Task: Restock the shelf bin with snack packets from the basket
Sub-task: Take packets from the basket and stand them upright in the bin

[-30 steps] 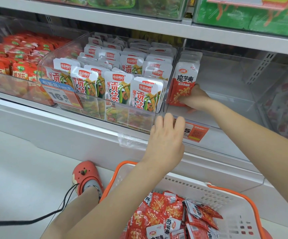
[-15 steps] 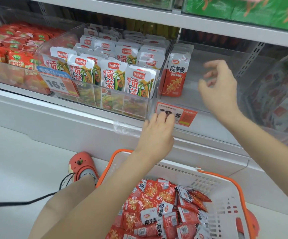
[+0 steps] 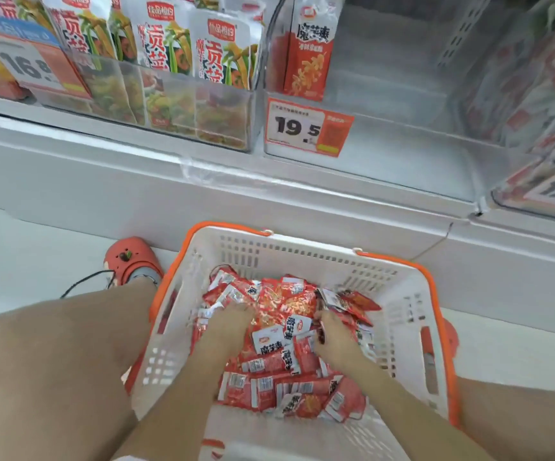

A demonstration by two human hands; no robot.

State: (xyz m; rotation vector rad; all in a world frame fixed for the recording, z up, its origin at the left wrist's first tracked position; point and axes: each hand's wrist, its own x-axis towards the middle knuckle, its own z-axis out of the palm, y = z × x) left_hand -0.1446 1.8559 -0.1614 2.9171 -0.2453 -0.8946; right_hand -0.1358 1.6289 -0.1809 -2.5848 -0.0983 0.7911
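the clear shelf bin (image 3: 385,134) above holds one upright pack, and the white basket (image 3: 302,257) below is heaped with red snack packets (image 3: 279,371). my left hand (image 3: 226,331) and right hand (image 3: 332,341) dig into them, whether closed round any i cannot tell; light, crinkly and slick, they are best gathered by the bunch.

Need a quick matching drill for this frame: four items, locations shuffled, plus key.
Items:
1. left hand
2. upright red konjac packet
3. 19.5 price tag
4. red clog

Locations:
A. on the floor left of the basket
B. stuck to the front of the clear shelf bin
C. standing at the left wall inside the shelf bin
D. down among the loose packets in the basket

Pairs: 1-D, 2-C, 3-B, 4-A
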